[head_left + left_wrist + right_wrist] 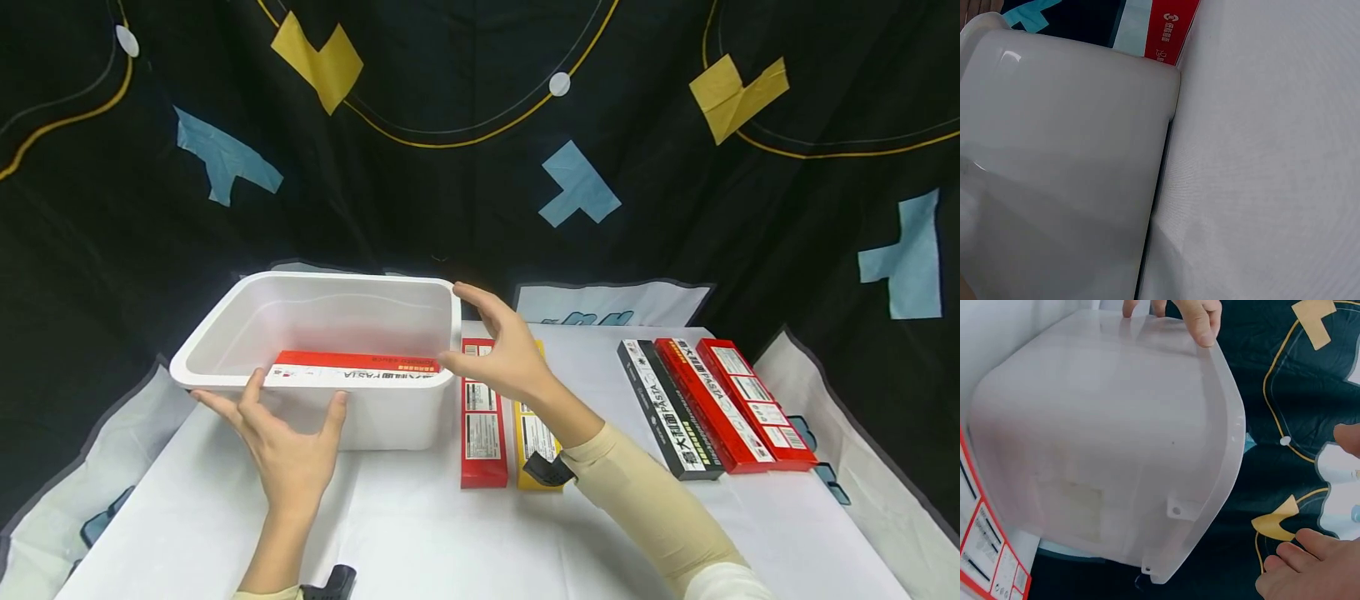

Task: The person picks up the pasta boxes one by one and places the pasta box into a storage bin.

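Bin [397,421] of white colour is on the white table [420,525], somewhat left of the middle, with its mouth facing up. Inside it a red-and-white box [352,362] shows above the near rim, the word PASTA printed on its white side.

The person's left hand [292,458] is at the near wall of this bin. Its fingers are spread wide, fingertips touching the near rim, and the thumb is stretched out on its own; they do not curl round it. The right hand [504,350] is at the right end, also well spread, thumb toward the near corner and the other fingers toward the far one, with nothing enclosed between them. Whether these fingertips really touch the rim, I cannot say surely, because the two angles on it do not agree well.

Near that end lie a red box [483,442] and, next to it, a yellow box [536,442], which the right arm partly covers. Farther to the right, side by side, are a black box [670,408] and two more red boxes [720,408]. Behind everything hangs a black cloth [450,208].
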The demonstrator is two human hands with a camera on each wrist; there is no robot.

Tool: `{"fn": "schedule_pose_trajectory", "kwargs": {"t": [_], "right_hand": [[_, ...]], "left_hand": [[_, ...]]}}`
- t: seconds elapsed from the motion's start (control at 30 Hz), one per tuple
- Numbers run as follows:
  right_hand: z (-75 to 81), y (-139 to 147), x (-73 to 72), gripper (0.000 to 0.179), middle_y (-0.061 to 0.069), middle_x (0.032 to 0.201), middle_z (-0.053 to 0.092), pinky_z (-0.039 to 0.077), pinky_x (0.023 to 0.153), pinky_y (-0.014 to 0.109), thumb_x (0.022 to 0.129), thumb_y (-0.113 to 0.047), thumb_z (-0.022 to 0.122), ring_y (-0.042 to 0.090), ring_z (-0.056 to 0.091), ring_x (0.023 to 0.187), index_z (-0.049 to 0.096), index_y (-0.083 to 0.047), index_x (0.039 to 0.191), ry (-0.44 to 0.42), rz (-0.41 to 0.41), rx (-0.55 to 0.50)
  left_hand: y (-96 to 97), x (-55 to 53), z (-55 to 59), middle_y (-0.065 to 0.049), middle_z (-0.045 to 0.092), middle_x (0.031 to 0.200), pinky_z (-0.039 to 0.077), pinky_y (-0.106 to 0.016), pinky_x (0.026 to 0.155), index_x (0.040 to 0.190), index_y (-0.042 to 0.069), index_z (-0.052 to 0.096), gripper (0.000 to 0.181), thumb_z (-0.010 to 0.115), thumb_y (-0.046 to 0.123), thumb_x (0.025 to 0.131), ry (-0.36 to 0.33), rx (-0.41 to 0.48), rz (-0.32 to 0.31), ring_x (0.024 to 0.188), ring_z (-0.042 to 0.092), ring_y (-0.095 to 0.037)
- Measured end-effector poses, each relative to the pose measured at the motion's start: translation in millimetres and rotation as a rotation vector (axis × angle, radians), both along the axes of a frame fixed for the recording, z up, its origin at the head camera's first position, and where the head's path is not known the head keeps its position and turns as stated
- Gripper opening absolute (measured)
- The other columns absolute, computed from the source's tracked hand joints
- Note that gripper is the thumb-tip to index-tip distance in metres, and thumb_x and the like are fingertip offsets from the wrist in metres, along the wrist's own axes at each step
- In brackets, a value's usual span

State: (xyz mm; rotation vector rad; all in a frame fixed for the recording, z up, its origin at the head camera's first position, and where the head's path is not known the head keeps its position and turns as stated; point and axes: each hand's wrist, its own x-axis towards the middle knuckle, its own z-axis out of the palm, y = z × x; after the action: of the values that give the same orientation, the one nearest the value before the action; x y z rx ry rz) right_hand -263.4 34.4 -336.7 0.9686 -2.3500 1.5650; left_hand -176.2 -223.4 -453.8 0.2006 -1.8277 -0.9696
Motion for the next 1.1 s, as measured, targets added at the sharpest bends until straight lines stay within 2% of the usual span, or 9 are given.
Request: {"fn": "schedule_pose_trajectory", "kwargs": {"t": [0.3, 0.47, 0.6, 0.7, 0.83, 0.97, 1.1], "right_hand": [[-18.9, 22.6, 8.0, 0.081, -0.013, 0.15, 0.038, 0.036, 0.106, 0.038, 0.076, -0.026, 0.081, 0.007, 0.031, 0.139, 0.042, -0.026, 0.147, 0.007, -0.095, -0.008], [-29.3, 34.6, 13.5, 0.082, -0.014, 0.151, 0.037, 0.039, 0.103, 0.041, 0.075, -0.025, 0.082, 0.009, 0.032, 0.139, 0.042, -0.028, 0.146, 0.001, -0.191, -0.003], [-38.0, 44.1, 19.1, 0.084, -0.013, 0.152, 0.036, 0.039, 0.103, 0.042, 0.074, -0.024, 0.083, 0.011, 0.031, 0.139, 0.042, -0.029, 0.146, -0.014, -0.23, 0.007], [-46.5, 51.1, 22.8, 0.084, -0.012, 0.152, 0.035, 0.041, 0.101, 0.043, 0.074, -0.025, 0.082, 0.011, 0.03, 0.139, 0.04, -0.031, 0.147, -0.043, -0.259, 0.031], [-59.6, 59.9, 28.0, 0.087, -0.013, 0.152, 0.034, 0.041, 0.101, 0.044, 0.074, -0.031, 0.082, 0.012, 0.03, 0.14, 0.037, -0.031, 0.148, -0.106, -0.337, 0.079], [-72.0, 68.3, 32.5, 0.09, -0.011, 0.154, 0.032, 0.034, 0.108, 0.043, 0.074, -0.032, 0.083, 0.015, 0.028, 0.141, 0.035, -0.027, 0.15, -0.15, -0.396, 0.104], [-80.8, 76.3, 35.9, 0.093, -0.007, 0.155, 0.03, 0.032, 0.109, 0.046, 0.073, -0.034, 0.083, 0.02, 0.028, 0.142, 0.033, -0.027, 0.151, -0.185, -0.449, 0.147]], "left_hand": [[-1.4, 0.8, -0.7, -0.011, -0.015, 0.161, 0.022, -0.04, 0.115, 0.145, 0.012, 0.033, 0.093, 0.085, 0.034, 0.07, -0.003, 0.007, 0.001, 0.146, -0.016, -0.024], [-2.3, 0.5, 1.1, -0.01, -0.016, 0.161, 0.022, -0.041, 0.114, 0.145, 0.013, 0.032, 0.093, 0.085, 0.034, 0.071, 0.0, 0.005, -0.005, 0.146, -0.017, -0.024], [-2.0, 0.2, 2.3, -0.009, -0.017, 0.161, 0.022, -0.041, 0.114, 0.146, 0.013, 0.032, 0.094, 0.085, 0.034, 0.071, 0.0, 0.011, -0.01, 0.146, -0.017, -0.023], [-2.5, -0.4, 2.4, -0.011, -0.016, 0.161, 0.022, -0.041, 0.114, 0.145, 0.013, 0.032, 0.094, 0.085, 0.033, 0.071, 0.007, 0.005, -0.009, 0.146, -0.017, -0.024], [-3.1, -1.1, 2.5, -0.012, -0.016, 0.161, 0.021, -0.04, 0.115, 0.145, 0.012, 0.033, 0.093, 0.085, 0.033, 0.071, 0.017, 0.001, -0.014, 0.146, -0.017, -0.025], [-3.2, -0.2, 1.7, -0.012, -0.017, 0.161, 0.02, -0.04, 0.115, 0.144, 0.012, 0.033, 0.093, 0.086, 0.033, 0.07, 0.011, 0.004, -0.016, 0.146, -0.017, -0.026], [-2.8, 0.9, 1.9, -0.011, -0.017, 0.161, 0.021, -0.041, 0.115, 0.145, 0.013, 0.032, 0.094, 0.086, 0.033, 0.071, 0.001, 0.007, -0.019, 0.146, -0.018, -0.025]]}}
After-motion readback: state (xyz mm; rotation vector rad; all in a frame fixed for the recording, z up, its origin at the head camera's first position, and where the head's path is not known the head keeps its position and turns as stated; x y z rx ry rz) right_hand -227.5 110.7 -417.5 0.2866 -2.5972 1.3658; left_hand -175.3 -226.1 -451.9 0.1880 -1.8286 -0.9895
